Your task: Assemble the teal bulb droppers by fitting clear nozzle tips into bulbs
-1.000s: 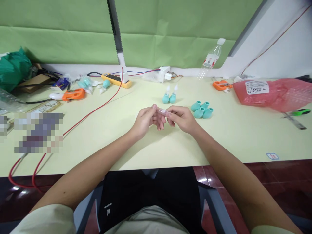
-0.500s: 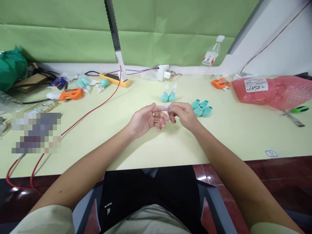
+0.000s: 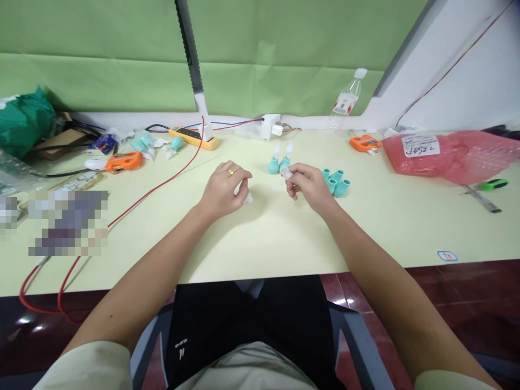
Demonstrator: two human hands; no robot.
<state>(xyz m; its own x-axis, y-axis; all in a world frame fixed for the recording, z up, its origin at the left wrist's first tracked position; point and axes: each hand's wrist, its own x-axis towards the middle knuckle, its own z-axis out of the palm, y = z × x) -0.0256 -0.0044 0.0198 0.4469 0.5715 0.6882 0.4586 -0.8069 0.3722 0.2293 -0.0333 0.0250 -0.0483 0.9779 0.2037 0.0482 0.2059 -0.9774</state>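
Observation:
My left hand [image 3: 227, 189] is palm down over the table, fingers curled in. A small whitish translucent tip [image 3: 249, 199] shows just below its thumb; whatever else is under the fingers is hidden. To the right, my right hand [image 3: 309, 185] pinches a small clear plastic piece [image 3: 286, 173] between thumb and forefinger. Behind that piece, two teal rubber bulbs [image 3: 273, 166] stand upright with translucent nozzles. Several teal bulbs without nozzles [image 3: 342, 188] are grouped beside my right hand. Faint small clear bits [image 3: 278, 185] lie between the hands.
A red cable [image 3: 156, 187] crosses the left side. Behind are a yellow multimeter [image 3: 195, 138], an orange tool [image 3: 124, 161] and a white plug [image 3: 270, 127]. Rightward are a plastic bottle [image 3: 346, 103], another orange tool [image 3: 364, 143], a red bag [image 3: 442, 157] and a green-handled tool [image 3: 492, 185].
My hands have come apart. The left has moved left and turned from palm up to palm down, its fingers curling. My right hand still pinches the clear piece.

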